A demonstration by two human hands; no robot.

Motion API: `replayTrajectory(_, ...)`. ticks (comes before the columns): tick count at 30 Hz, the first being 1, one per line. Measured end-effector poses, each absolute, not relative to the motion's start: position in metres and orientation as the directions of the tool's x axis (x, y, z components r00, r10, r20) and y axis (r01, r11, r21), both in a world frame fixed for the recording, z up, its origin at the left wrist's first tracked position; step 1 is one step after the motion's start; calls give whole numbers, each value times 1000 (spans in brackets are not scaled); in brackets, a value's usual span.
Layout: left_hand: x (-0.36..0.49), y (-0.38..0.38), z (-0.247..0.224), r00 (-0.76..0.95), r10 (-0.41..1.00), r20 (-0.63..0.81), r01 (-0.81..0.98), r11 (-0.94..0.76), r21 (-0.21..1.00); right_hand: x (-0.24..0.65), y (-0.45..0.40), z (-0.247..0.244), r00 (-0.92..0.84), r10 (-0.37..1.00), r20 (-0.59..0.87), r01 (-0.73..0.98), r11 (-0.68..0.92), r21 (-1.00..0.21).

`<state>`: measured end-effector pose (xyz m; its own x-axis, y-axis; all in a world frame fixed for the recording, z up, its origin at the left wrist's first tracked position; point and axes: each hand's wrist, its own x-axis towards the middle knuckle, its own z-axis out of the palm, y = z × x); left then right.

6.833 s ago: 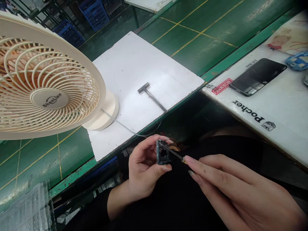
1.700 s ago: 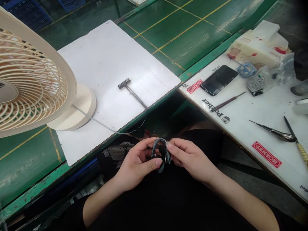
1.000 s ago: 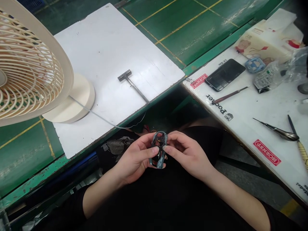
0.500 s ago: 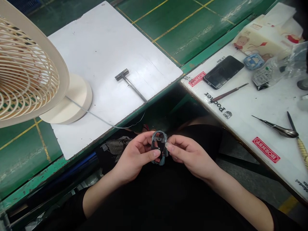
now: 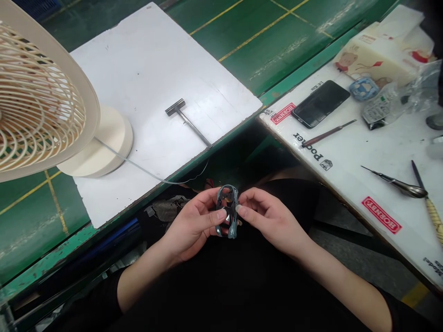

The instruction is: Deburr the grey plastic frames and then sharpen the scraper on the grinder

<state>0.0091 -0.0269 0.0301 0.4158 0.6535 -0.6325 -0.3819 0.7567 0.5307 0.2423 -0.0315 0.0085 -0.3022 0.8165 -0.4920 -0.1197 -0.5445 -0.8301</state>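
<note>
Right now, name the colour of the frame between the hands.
The frame is mostly blue-grey; the head view shows it.

Hollow part [image 5: 233, 230] blue-grey; fan [image 5: 91, 99] cream; phone [image 5: 321, 104] black; floor [image 5: 242, 69] green, yellow-lined; tool handle [image 5: 321, 137] dark reddish-brown; sleeves [image 5: 104, 295] black.

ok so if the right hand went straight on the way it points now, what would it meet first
The glossy grey-blue frame, which the right hand seems to be touching at its near edge. Beyond it comes the left hand, though depth is unclear here.
</note>
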Motion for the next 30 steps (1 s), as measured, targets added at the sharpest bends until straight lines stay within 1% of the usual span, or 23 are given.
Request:
replayTrajectory(5, 10, -26, 30, 406, 664, -628, -374, 747, 549, 241, -33, 14, -339, 809, -479, -133, -546, -827)
replayTrajectory(9, 11, -31, 27, 375, 720, -585, -348, 693, 631, 241, -31, 18, -338, 796, -502, -140, -570, -810)
replayTrajectory(12, 10, -34, 25, 359, 760, -542, -324, 646, 691, 244, -30, 19, -354, 760, -544, -159, -623, -766)
replayTrajectory(14, 10, -35, 25, 355, 768, -532, -320, 635, 703, 245, -29, 19, -384, 718, -580, -191, -676, -711)
replayTrajectory(16, 9, -33, 26, 356, 757, -548, -332, 651, 683, 245, -28, 17, -415, 678, -607, -228, -724, -651)
replayTrajectory(18, 8, -30, 28, 378, 716, -586, -360, 697, 620, 243, -28, 15, -417, 663, -622, -264, -743, -615)
replayTrajectory(21, 7, -25, 31, 418, 644, -640, -407, 763, 502, 240, -31, 11, -401, 669, -626, -293, -741, -605)
replayTrajectory(23, 7, -24, 30, 426, 621, -658, -424, 779, 462, 238, -33, 8, -429, 656, -621, -288, -751, -594)
replayTrajectory(26, 8, -25, 28, 423, 620, -661, -418, 781, 464, 237, -34, 6, -471, 633, -614, -283, -768, -574)
replayTrajectory(30, 8, -26, 24, 430, 621, -655, -385, 783, 489, 236, -34, 3, -483, 625, -613, -290, -775, -562)
